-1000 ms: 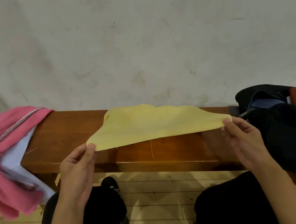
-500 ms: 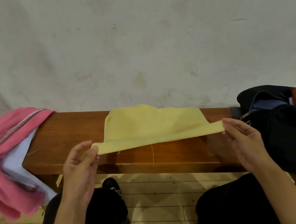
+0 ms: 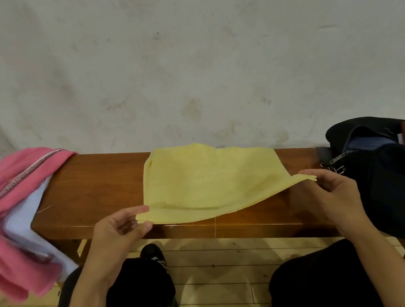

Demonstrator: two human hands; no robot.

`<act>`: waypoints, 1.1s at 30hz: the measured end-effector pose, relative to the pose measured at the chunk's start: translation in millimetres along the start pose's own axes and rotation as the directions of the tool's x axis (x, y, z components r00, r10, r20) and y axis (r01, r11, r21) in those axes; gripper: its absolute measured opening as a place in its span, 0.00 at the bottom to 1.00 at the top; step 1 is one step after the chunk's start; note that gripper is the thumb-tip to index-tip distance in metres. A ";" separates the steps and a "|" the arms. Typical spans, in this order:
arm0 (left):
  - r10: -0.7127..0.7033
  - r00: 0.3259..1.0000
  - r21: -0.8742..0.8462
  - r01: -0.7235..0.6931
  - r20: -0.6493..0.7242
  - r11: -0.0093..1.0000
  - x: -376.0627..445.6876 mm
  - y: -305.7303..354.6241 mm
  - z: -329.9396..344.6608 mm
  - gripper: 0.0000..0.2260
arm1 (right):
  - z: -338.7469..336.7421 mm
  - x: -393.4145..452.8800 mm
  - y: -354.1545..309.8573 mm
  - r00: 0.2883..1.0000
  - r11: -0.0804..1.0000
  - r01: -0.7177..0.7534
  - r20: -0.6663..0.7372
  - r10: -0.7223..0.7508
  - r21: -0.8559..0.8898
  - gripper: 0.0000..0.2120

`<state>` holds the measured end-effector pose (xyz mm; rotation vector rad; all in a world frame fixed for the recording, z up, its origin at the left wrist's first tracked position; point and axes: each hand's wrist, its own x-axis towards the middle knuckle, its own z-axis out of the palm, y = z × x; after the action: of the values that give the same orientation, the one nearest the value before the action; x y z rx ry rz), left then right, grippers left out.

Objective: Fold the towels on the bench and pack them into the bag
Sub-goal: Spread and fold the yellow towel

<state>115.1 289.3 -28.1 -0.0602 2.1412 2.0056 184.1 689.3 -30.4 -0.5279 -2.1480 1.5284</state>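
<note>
Left hand point(image 3: 118, 231) and right hand point(image 3: 333, 194) each pinched a near corner of the pale yellow towel point(image 3: 208, 178). It was doubled over, its near edge sagging, its far part lying on the bench point(image 3: 95, 185).

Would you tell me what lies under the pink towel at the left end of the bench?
A white towel shows beneath the pink towel, both draped over the bench end. How far the white one extends, and anything else below, is covered.
</note>
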 end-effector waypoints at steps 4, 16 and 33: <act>0.036 0.998 0.177 -0.045 0.053 0.983 0.0 -5.3 -5.1 0.17 | -1.2 1.4 1.1 0.997 0.995 0.061 -0.040 -0.065 -0.079 0.06; 0.422 0.871 0.267 -0.356 -0.252 0.895 11.7 50.2 14.1 0.06 | 10.1 26.6 -36.1 0.941 0.938 0.314 -0.086 -0.328 -0.146 0.06; 0.686 0.657 0.354 -0.590 -0.313 0.726 79.0 237.0 9.0 0.03 | -26.8 121.2 -222.1 0.913 0.860 0.360 -0.054 -0.405 -0.362 0.16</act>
<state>-1.4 324.7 190.3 0.4020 2.9954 2.2263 88.1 706.9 204.6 -0.2708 -2.2606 0.8840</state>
